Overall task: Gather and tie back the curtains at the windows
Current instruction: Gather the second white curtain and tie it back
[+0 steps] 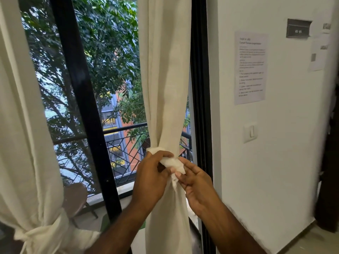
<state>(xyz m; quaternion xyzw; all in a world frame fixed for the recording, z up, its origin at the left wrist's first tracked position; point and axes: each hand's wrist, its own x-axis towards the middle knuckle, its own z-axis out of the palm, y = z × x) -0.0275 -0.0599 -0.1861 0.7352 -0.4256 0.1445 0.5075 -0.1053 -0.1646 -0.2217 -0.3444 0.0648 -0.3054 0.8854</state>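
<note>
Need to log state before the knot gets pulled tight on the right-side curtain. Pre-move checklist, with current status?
1. Right curtain gathered into one bundle at tie height: ok.
2. Tie strip round the bundle: cannot tell, the back is hidden.
3. Left hand grips the tie strip: ok.
4. Right hand pinches the strip's end: ok.
5. Knot formed: cannot tell, fingers cover it.
6. Left curtain already tied low down: ok.
</note>
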